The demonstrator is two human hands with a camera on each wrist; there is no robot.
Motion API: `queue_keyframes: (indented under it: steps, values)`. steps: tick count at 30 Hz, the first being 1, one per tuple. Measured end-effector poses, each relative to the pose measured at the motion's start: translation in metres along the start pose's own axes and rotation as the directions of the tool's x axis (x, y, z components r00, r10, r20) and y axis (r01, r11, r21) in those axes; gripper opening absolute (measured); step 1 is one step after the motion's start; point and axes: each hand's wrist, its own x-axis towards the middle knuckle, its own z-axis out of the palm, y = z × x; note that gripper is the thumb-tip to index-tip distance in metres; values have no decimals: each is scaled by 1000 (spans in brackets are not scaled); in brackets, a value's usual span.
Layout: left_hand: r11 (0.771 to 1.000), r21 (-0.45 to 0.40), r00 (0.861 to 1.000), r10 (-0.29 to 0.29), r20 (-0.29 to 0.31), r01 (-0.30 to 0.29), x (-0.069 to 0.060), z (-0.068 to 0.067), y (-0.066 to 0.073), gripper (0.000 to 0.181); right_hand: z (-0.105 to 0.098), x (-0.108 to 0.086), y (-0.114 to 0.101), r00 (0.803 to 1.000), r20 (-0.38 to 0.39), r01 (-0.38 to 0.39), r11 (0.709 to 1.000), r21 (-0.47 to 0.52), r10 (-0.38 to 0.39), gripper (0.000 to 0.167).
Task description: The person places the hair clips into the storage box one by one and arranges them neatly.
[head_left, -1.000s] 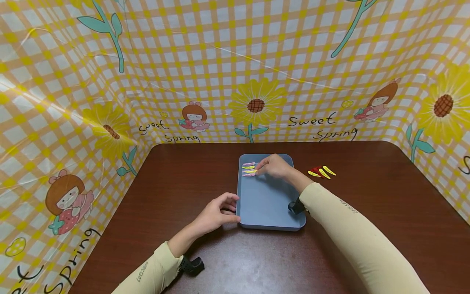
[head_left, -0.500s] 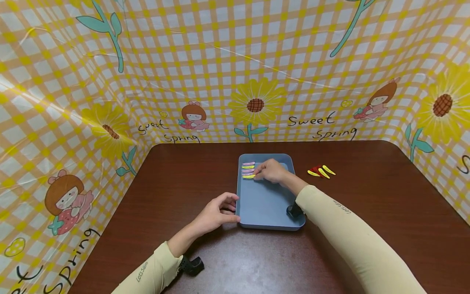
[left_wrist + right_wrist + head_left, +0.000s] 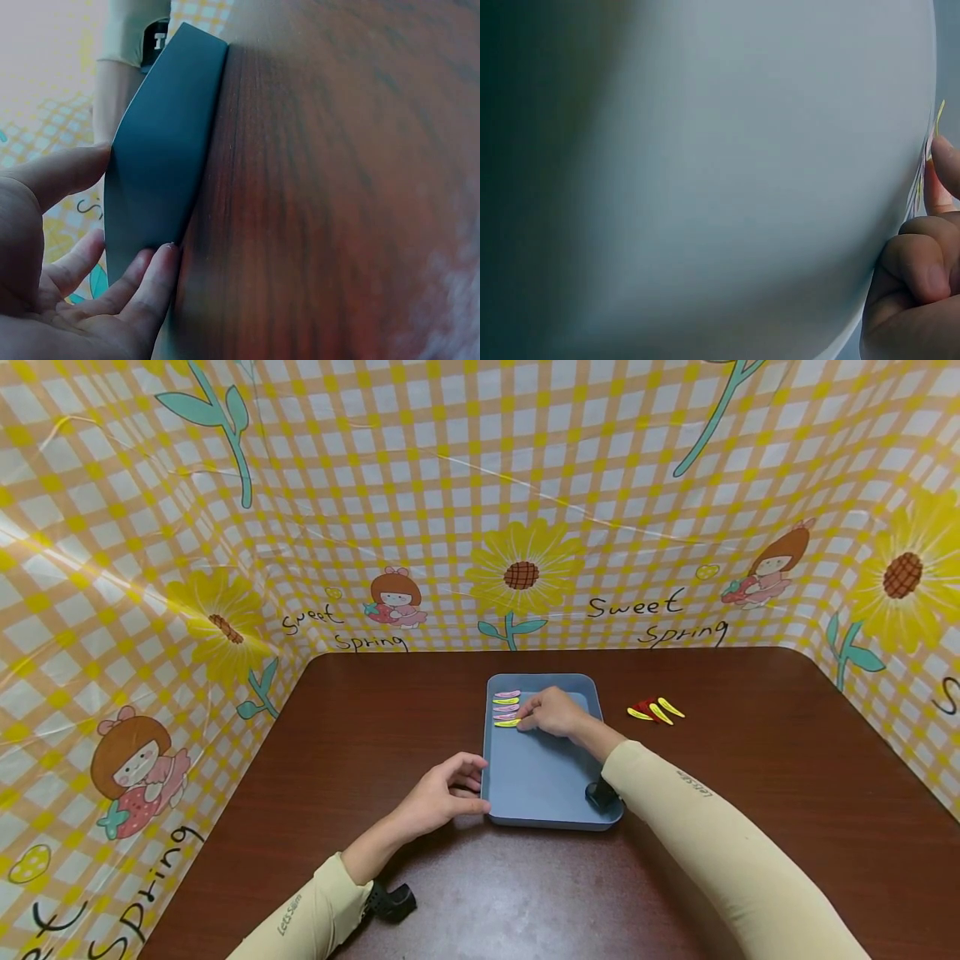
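Observation:
A blue-grey tray [image 3: 551,777] lies on the table, with a column of pink and yellow hair clips [image 3: 507,701] at its upper left. My right hand [image 3: 553,712] pinches the right end of the lowest yellow clip [image 3: 506,723], which lies below the pink ones. In the right wrist view, thumb and forefinger of the right hand [image 3: 922,262] meet at a yellow clip [image 3: 940,112]. At the tray's left wall, my left hand [image 3: 442,793] touches the side with fingers spread; the left wrist view shows the hand's [image 3: 90,277] fingertips against the tray wall [image 3: 161,150].
Right of the tray, several yellow clips [image 3: 671,707] and red clips [image 3: 647,705] lie in a loose group on the dark brown table [image 3: 750,777]. A checked, flower-printed sheet [image 3: 450,485] rises behind the table and at both sides.
The right hand has moved slightly down and left with the yellow clip, which was over the pink clips and now lies below them. The left hand has stayed at the tray's side.

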Motion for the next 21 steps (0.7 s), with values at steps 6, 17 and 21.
queue_keyframes:
  steps: [6,17,21]
  values:
    - [1000,-4,1000,7,0,-7,0,0,0,56,0,-2,-3,1000,-9,11,1000,-13,-11,15]
    - [1000,-4,1000,1,0,-1,1,-1,-2,56,2,0,0,1000,-18,6,1000,-19,-6,18]
    - [1000,-8,1000,3,0,-3,2,0,-3,56,3,1,1,1000,-21,-10,1000,-15,10,17]
